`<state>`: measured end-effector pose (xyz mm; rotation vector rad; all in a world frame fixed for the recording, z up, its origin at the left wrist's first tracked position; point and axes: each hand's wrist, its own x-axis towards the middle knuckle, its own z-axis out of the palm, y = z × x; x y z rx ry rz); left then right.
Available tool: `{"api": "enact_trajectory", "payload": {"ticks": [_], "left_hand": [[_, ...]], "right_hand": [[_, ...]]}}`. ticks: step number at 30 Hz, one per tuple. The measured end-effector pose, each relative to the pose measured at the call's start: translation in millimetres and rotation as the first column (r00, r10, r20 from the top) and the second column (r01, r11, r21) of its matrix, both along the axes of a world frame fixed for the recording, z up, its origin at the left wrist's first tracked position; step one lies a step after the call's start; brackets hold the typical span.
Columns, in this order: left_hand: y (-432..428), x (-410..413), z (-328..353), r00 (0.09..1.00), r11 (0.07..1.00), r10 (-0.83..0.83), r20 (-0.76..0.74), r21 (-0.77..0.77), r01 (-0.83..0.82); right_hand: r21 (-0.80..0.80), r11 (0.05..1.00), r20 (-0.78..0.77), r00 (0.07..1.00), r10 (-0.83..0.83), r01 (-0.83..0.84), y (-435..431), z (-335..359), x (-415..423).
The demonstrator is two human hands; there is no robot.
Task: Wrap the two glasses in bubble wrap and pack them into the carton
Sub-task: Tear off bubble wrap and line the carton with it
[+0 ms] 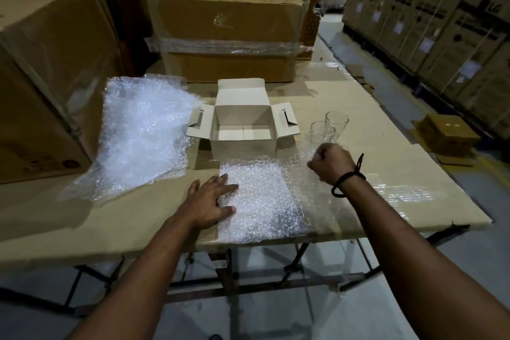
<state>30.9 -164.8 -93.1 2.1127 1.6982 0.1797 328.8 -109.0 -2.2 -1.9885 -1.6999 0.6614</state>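
Observation:
Two clear drinking glasses stand on the table right of the carton, the farther glass [337, 123] and the nearer glass [322, 132]. My right hand [331, 164] is curled in a fist at the foot of the nearer glass and seems to grip its base. A sheet of bubble wrap [262, 201] lies flat at the table's front edge. My left hand [211, 201] presses on its left edge with fingers spread. The white carton [242, 143] sits open just behind the sheet, flaps out, nothing inside.
A big heap of bubble wrap [143, 130] lies left of the carton. Large brown boxes [226, 25] stand behind and at the left [41, 77]. A small brown box [447, 132] sits on the floor at the right. The table's front edge [138, 246] is near my arms.

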Motion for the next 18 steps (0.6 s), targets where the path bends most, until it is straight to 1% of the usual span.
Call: {"api": "enact_trajectory", "payload": {"ticks": [2, 3, 5, 7, 8, 9, 10, 11, 12, 13, 14, 15, 16, 18], "left_hand": [[0, -2, -2, 1.000, 1.000, -0.011, 0.004, 0.004, 0.011], [0, -3, -2, 1.000, 1.000, -0.014, 0.011, 0.011, 0.014], [0, -4, -4, 1.000, 1.000, -0.012, 0.021, 0.015, 0.011], [1, -4, -5, 0.999, 1.000, -0.012, 0.036, 0.015, 0.012], [1, -4, -5, 0.997, 1.000, -0.003, 0.077, 0.029, 0.001], [1, -5, -6, 0.987, 0.998, 0.019, 0.160, 0.052, -0.027], [1, -7, -5, 0.960, 0.994, 0.054, 0.276, 0.076, -0.078], [2, -10, -4, 0.920, 0.987, 0.093, 0.381, 0.086, -0.136], [2, -13, -3, 0.890, 0.981, 0.115, 0.441, 0.092, -0.173], [3, -15, -3, 0.889, 0.978, 0.112, 0.444, 0.111, -0.178], [5, -17, -3, 0.915, 0.979, 0.086, 0.395, 0.137, -0.152], [8, -17, -3, 0.944, 0.981, 0.057, 0.324, 0.155, -0.113], [11, -17, -4, 0.967, 0.984, 0.033, 0.254, 0.159, -0.076], [15, -15, -3, 0.983, 0.986, -0.003, 0.181, 0.163, -0.027]], "right_hand": [[-0.014, 0.996, -0.082, 0.993, 0.089, -0.090, -7, 11, -26], [-0.032, 0.989, -0.095, 0.985, 0.144, -0.147, -11, 13, -42], [-0.086, 0.964, -0.074, 0.966, 0.246, -0.252, -18, 6, -71], [-0.174, 0.921, -0.054, 0.937, 0.344, -0.348, -24, -8, -94], [-0.228, 0.887, -0.018, 0.913, 0.408, -0.401, -26, -14, -101], [-0.271, 0.847, 0.016, 0.878, 0.478, -0.457, -28, -19, -104], [-0.285, 0.815, 0.037, 0.844, 0.534, -0.504, -31, -22, -105], [-0.258, 0.801, 0.038, 0.822, 0.568, -0.541, -32, -23, -102], [-0.198, 0.804, 0.046, 0.814, 0.579, -0.561, -34, -25, -98], [-0.110, 0.818, 0.101, 0.812, 0.575, -0.565, -34, -29, -92], [-0.037, 0.818, 0.189, 0.799, 0.570, -0.575, -32, -36, -85], [-0.014, 0.800, 0.292, 0.763, 0.577, -0.600, -30, -44, -79], [-0.041, 0.779, 0.375, 0.713, 0.593, -0.626, -30, -52, -74], [-0.178, 0.759, 0.456, 0.631, 0.628, -0.627, -32, -70, -71]]}}
